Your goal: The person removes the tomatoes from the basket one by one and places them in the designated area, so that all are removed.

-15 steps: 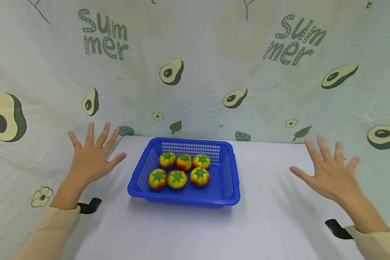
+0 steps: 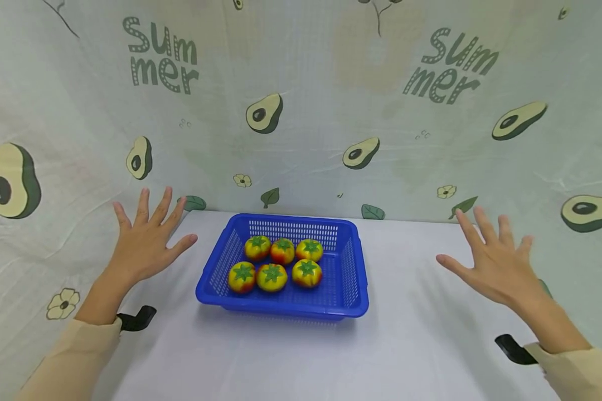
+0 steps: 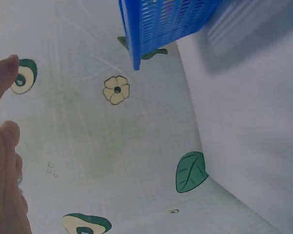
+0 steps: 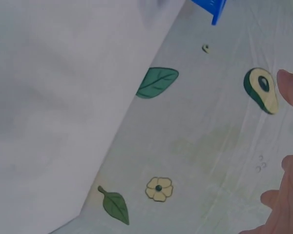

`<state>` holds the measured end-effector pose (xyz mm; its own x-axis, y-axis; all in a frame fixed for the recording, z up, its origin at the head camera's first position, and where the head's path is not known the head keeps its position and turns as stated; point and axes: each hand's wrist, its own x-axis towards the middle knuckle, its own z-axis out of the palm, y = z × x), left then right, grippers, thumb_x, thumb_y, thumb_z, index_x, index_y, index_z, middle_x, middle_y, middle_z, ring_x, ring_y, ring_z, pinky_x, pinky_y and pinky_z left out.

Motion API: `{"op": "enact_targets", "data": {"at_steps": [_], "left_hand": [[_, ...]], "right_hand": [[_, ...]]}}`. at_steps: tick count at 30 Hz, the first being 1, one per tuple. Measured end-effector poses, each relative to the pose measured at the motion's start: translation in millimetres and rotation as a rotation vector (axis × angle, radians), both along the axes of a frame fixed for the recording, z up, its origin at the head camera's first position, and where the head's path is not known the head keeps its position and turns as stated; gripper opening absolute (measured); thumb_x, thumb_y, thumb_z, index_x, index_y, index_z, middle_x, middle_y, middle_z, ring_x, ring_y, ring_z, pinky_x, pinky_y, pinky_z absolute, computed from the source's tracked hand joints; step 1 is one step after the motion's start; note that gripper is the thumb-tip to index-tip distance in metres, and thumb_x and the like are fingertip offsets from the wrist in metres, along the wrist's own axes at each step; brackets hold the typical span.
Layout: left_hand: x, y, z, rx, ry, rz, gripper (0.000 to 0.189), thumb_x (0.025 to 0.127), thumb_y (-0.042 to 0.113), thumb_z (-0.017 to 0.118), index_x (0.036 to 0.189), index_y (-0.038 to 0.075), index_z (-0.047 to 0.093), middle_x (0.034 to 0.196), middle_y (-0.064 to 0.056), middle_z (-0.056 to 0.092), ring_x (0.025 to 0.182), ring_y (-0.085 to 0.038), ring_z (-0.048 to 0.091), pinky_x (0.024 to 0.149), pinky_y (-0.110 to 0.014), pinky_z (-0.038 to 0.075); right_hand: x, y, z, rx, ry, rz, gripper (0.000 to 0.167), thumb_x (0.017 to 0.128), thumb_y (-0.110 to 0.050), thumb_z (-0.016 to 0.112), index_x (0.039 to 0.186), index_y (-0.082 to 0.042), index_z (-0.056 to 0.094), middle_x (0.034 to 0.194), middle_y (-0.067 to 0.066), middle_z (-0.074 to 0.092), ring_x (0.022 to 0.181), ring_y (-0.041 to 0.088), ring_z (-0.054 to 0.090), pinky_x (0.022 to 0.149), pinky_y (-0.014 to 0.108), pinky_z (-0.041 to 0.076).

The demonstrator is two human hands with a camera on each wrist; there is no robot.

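A blue plastic basket [image 2: 286, 308] with mesh walls sits on the white table. Inside it are several yellow-and-red, tomato-like fruits [image 2: 272, 278] with green star-shaped tops, in two rows toward the left. Left of the basket, my left hand [image 2: 142, 248] is held in the air with fingers spread, touching nothing. My right hand [image 2: 499, 270] hovers well to the basket's right, also spread and holding nothing. The left wrist view catches the basket's side [image 3: 173, 24] and part of the left hand [image 3: 5, 180]; the right wrist view shows only a basket corner [image 4: 212, 7].
The white tabletop [image 2: 301, 362] extends in front of and beside the basket. Behind it hangs a pale cloth [image 2: 311, 67] printed with avocados, leaves, flowers and lettering; it also runs along the table's left and right sides. A black strap piece [image 2: 137, 318] sticks out at the left wrist.
My right hand has shifted left, a little closer to the basket. The left hand has moved very slightly right. The basket and fruits stay where they were on the table.
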<state>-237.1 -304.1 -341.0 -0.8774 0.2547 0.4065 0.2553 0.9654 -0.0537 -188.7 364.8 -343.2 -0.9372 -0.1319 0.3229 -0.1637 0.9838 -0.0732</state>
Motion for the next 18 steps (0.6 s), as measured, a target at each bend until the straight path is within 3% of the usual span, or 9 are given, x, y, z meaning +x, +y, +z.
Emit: {"op": "enact_targets", "data": {"at_steps": [10, 18], "left_hand": [[1.8, 1.9, -11.4, 0.110, -0.046, -0.066, 0.093, 0.103, 0.065, 0.051, 0.172, 0.016, 0.012, 0.177, -0.019, 0.001, 0.159, -0.052, -0.017, 0.111, -0.086, -0.016], [5.8, 8.1, -18.1, 0.272, -0.123, -0.116, 0.090, 0.105, 0.059, 0.053, 0.172, 0.015, 0.012, 0.176, -0.023, 0.002, 0.159, -0.058, -0.006, 0.110, -0.089, -0.012]], "right_hand": [[-10.4, -24.6, 12.8, 0.014, 0.005, 0.060, 0.108, 0.095, -0.067, 0.066, 0.173, -0.022, 0.006, 0.177, 0.022, 0.005, 0.152, 0.068, 0.010, 0.105, 0.094, 0.011], [-26.2, -46.6, 23.9, -0.008, 0.001, 0.137, 0.107, 0.093, -0.062, 0.071, 0.172, -0.017, 0.014, 0.175, 0.025, 0.015, 0.152, 0.062, 0.022, 0.113, 0.085, 0.022]]}}
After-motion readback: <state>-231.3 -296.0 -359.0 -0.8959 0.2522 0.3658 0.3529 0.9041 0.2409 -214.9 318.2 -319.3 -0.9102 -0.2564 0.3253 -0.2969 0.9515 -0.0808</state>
